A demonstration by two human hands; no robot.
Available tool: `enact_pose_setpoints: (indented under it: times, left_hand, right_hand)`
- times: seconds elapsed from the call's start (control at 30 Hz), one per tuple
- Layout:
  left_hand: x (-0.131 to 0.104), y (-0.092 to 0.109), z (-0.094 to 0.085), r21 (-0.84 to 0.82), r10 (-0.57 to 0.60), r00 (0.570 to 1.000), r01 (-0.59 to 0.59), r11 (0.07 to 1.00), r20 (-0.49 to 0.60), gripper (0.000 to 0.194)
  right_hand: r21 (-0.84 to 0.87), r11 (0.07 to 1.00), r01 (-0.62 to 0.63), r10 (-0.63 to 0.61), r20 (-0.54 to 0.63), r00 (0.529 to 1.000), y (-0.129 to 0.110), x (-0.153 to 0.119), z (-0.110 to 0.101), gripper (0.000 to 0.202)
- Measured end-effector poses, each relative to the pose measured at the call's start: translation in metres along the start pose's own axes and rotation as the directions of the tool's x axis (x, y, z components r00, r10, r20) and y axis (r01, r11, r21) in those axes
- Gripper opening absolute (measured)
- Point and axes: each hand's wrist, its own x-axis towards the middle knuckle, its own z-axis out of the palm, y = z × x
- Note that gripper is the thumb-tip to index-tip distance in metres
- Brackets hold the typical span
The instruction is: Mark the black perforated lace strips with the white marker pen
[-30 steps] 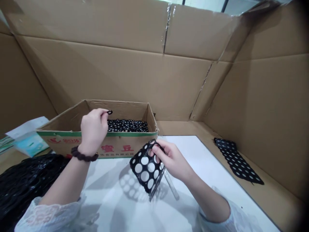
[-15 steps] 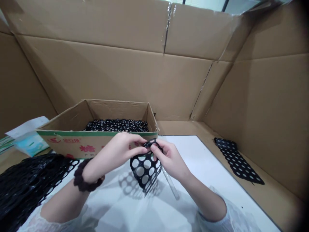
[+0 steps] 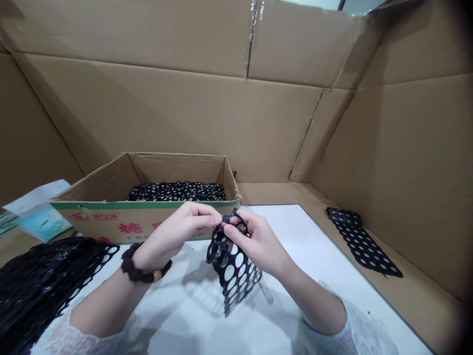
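Observation:
A black mesh piece with round holes (image 3: 236, 271) hangs above the white tabletop (image 3: 288, 222), its upper edge bunched between my two hands. My left hand (image 3: 188, 224) pinches that edge from the left, fingertips closed. From the right, my right hand (image 3: 256, 241) grips the same edge with thumb and fingers, close to the left fingertips. A clear narrow strip (image 3: 266, 291) lies on the table, partly hidden behind the mesh. The lower part of the mesh hangs free, casting a dotted shadow.
An open cardboard box (image 3: 148, 222) holding black holed mesh (image 3: 177, 191) stands behind my left hand. A black mesh pile (image 3: 48, 281) lies at left, near a pale packet (image 3: 44, 222). Another mesh strip (image 3: 362, 244) lies at right. Cardboard walls (image 3: 166, 108) surround the table.
The mesh has turned and shifted slightly right, with its left side now more crumpled and folded. Both hands keep hold of its top edge, and my left wrist has turned. The view has shifted slightly.

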Motion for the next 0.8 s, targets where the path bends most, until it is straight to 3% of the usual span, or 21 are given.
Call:
enact_pose_setpoints:
  times: [0.07,0.13,0.17,0.2,0.23,0.27,0.3,0.33,0.4,0.47,0.53,0.57,0.67,0.8]
  left_hand:
    - [-0.001,0.000,-0.002,0.035,0.031,0.997,-0.028,0.999,-0.076,0.018]
    - [0.000,-0.002,-0.015,0.156,0.117,0.955,-0.077,0.985,-0.271,0.021]
    - [0.002,-0.005,-0.026,0.264,0.191,0.885,-0.080,0.961,-0.425,0.024]
    - [0.005,-0.010,-0.039,0.389,0.282,0.777,-0.052,0.920,-0.562,0.028]
    - [0.008,-0.015,-0.053,0.517,0.393,0.611,0.031,0.856,-0.687,0.031]
    - [0.012,-0.021,-0.066,0.609,0.478,0.479,0.160,0.777,-0.736,0.034]
    - [0.015,-0.026,-0.076,0.689,0.525,0.488,0.254,0.679,-0.697,0.035]
    - [0.018,-0.030,-0.083,0.760,0.530,0.569,0.301,0.576,-0.628,0.037]
    - [0.020,-0.030,-0.082,0.823,0.516,0.667,0.283,0.493,-0.538,0.039]
    - [0.014,-0.021,-0.063,0.839,0.516,0.743,0.111,0.533,-0.426,0.037]
    - [0.002,-0.007,-0.037,0.779,0.427,0.877,-0.105,0.619,-0.221,0.033]
    - [-0.004,-0.001,-0.024,0.754,0.371,0.922,-0.165,0.636,-0.111,0.031]
    - [-0.018,0.012,-0.001,0.748,0.343,0.938,-0.191,0.635,-0.052,0.028]
    - [-0.020,0.015,0.003,0.651,0.231,0.973,-0.177,0.739,0.002,0.030]
  right_hand:
    - [0.000,1.000,0.008,-0.008,-0.004,1.000,0.001,0.000,0.000,0.017]
    - [-0.025,1.000,0.010,-0.010,-0.023,1.000,0.000,-0.002,-0.001,0.017]
    - [-0.037,0.999,0.010,-0.011,-0.034,0.999,-0.001,-0.003,-0.002,0.017]
    - [-0.038,0.999,0.011,-0.013,-0.045,0.999,-0.002,-0.004,-0.002,0.018]
    - [-0.027,1.000,0.014,-0.015,-0.055,0.998,-0.004,-0.005,-0.003,0.018]
    - [-0.007,1.000,0.015,-0.016,-0.057,0.998,-0.005,-0.006,-0.004,0.019]
    - [0.019,1.000,0.016,-0.015,-0.056,0.998,-0.006,-0.006,-0.004,0.019]
    - [0.044,0.999,0.016,-0.013,-0.056,0.998,-0.007,-0.007,-0.004,0.019]
    - [0.077,0.997,0.012,-0.007,-0.058,0.998,-0.008,-0.006,-0.003,0.019]
    - [0.100,0.995,0.019,-0.012,-0.069,0.998,-0.006,-0.005,-0.002,0.018]
    - [0.113,0.993,0.033,-0.025,-0.078,0.997,-0.004,-0.003,-0.002,0.017]
    - [0.106,0.993,0.046,-0.038,-0.084,0.996,-0.003,-0.003,-0.002,0.016]
    - [0.027,0.996,0.082,-0.079,-0.113,0.990,-0.001,-0.002,-0.002,0.018]
    - [-0.070,0.993,0.096,-0.103,-0.109,0.989,-0.001,-0.004,-0.001,0.014]
